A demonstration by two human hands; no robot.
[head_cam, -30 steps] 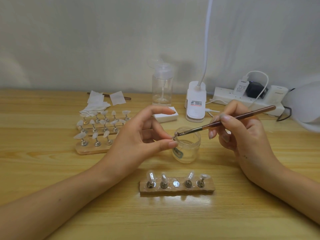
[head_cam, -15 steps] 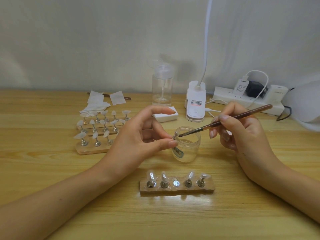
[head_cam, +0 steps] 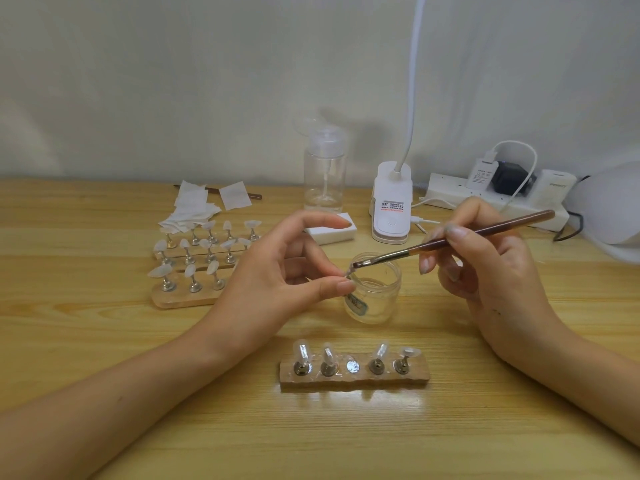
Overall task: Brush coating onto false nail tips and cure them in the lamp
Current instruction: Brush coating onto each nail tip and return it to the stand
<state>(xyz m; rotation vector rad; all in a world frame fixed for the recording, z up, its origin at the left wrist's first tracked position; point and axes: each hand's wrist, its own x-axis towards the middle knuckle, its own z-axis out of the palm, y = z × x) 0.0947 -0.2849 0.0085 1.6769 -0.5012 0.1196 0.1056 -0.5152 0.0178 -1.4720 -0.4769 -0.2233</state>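
A: Moved since a second ago?
B: Barely. At left rim of jar (head_cam: 375, 299), nail tip (head_cam: 348, 271) is pinched by left hand (head_cam: 277, 275); brush (head_cam: 467, 233), gripped by right hand (head_cam: 491, 268), is laid across jar, bristles touching tip.

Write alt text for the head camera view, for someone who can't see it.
A person's left hand pinches a small nail tip by an open clear jar while the right hand touches it with a brush. A wooden holder with four more tips sits nearer.
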